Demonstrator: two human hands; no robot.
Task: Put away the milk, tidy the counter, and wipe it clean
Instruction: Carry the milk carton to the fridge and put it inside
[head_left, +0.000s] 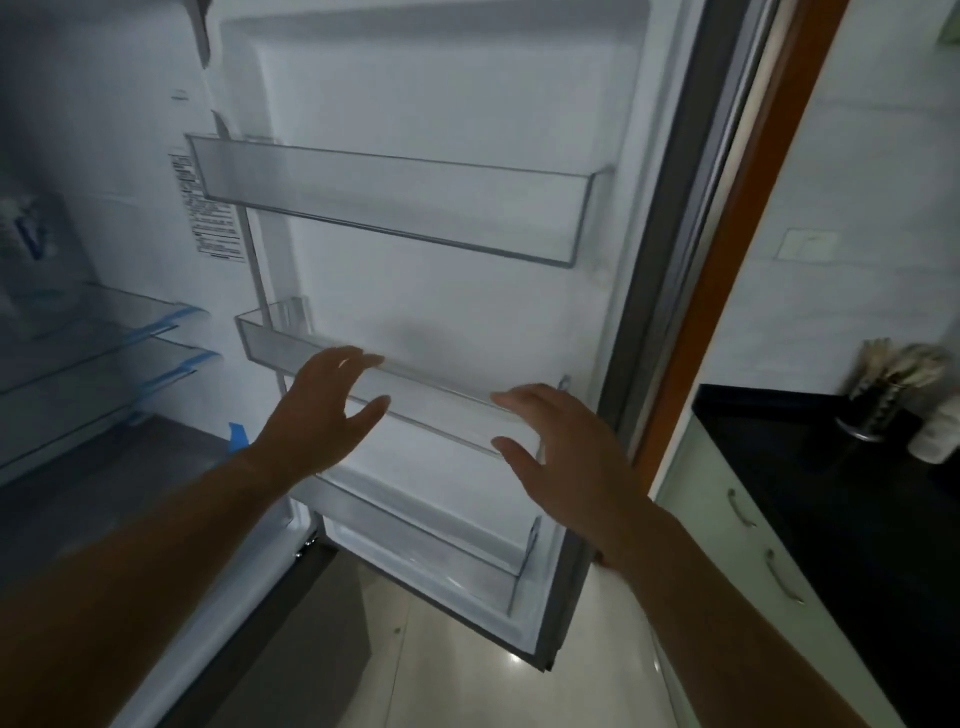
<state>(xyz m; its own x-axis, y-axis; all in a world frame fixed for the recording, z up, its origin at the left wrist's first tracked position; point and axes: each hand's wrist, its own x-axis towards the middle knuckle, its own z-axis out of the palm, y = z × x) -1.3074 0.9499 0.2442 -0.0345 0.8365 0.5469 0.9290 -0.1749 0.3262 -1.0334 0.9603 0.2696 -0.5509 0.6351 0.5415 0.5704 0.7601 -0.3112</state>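
Both my hands reach toward the open fridge door: left hand (317, 410) spread wide, empty, at the middle door bin (415, 400); right hand (566, 457) likewise spread, empty. Milk I cannot find; dark counter (779, 441) sits far right.

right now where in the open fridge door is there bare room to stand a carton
All three door bins look bare: the top bin, the middle bin between the left hand and right hand, and the bottom bin. The counter's far corner is crowded by a utensil holder.
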